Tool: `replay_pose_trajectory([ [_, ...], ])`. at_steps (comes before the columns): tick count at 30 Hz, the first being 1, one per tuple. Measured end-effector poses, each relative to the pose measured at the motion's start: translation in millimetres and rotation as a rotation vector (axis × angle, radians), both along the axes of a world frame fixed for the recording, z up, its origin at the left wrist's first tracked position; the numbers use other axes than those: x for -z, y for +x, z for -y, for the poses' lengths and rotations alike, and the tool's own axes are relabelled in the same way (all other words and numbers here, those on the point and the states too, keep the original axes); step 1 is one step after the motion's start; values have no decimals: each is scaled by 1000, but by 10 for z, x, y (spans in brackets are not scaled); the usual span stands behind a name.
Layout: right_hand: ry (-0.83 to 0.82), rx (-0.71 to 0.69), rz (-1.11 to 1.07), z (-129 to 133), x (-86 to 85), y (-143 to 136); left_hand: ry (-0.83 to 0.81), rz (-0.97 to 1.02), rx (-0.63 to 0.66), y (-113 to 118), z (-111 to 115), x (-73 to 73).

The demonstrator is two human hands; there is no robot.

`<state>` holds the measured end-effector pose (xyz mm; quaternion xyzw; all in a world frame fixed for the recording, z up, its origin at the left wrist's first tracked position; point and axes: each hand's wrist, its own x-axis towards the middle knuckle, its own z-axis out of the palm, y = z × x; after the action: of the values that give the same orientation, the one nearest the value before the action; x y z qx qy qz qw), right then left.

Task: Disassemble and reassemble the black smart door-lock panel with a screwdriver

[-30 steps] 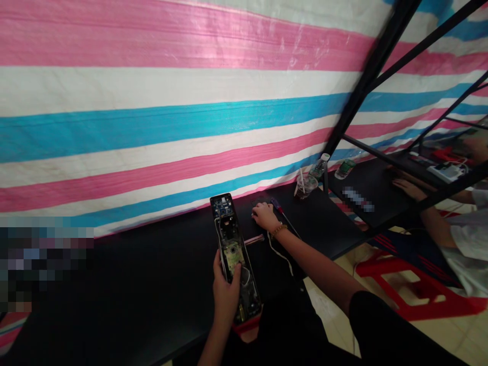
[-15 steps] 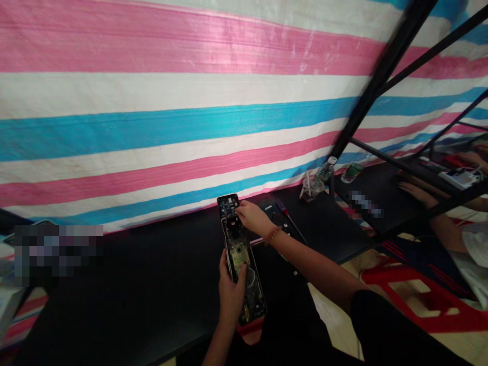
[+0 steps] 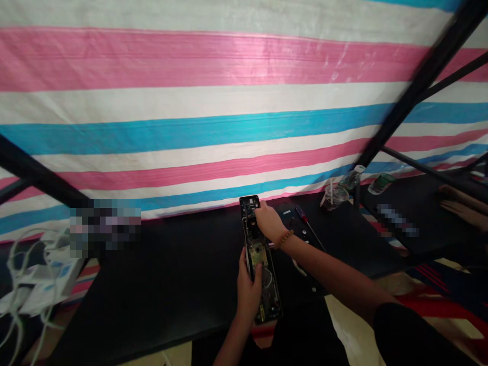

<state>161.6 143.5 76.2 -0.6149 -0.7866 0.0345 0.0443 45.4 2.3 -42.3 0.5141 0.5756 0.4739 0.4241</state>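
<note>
A long, narrow black device housing [image 3: 275,287] lies open, its inner parts exposed. Near its far end is a small circuit board [image 3: 248,205], and around the middle a yellowish metal plate [image 3: 260,258]. My left hand [image 3: 249,292] grips the housing's lower half, thumb over the inside and fingers along its left side. At the far end, the fingers of my right hand [image 3: 271,223] are pinched together over the board's right edge; whatever they hold is hidden. Right of the housing lies a flat black panel [image 3: 316,272] with small parts on it, beside a screwdriver [image 3: 302,213].
A plastic cup with a straw [image 3: 336,197] and a clear bottle [image 3: 353,178] stand at the back right, by a black frame post [image 3: 415,99]. Another bottle [image 3: 382,184] and a co-worker's hand [image 3: 459,203] are beyond. White cables [image 3: 19,274] hang at left.
The view has swung left, so everything appears further right and the white cables have come into sight. Both hands keep their places on the housing, the right still pinching at the board.
</note>
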Motion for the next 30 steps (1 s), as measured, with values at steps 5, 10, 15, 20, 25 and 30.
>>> replay_pose_trajectory([
  [5, -7, -34, 17, 0, 41, 3, 20, 7, 6, 2, 19, 32],
  [10, 12, -22, 14, -4, 96, 25, 44, -8, -5, 4, 28, 81],
  [15, 10, -13, -45, -26, 172, 57, 42, -36, 18, 10, 31, 98],
  [20, 6, -14, -94, -67, 185, 57, 45, -62, 9, 3, 23, 94],
  [25, 43, 41, -356, 48, 245, 163, -7, -35, -4, 7, 11, 47],
  [30, -54, 163, -639, 590, 520, 431, -7, -15, -69, -79, 14, 22],
])
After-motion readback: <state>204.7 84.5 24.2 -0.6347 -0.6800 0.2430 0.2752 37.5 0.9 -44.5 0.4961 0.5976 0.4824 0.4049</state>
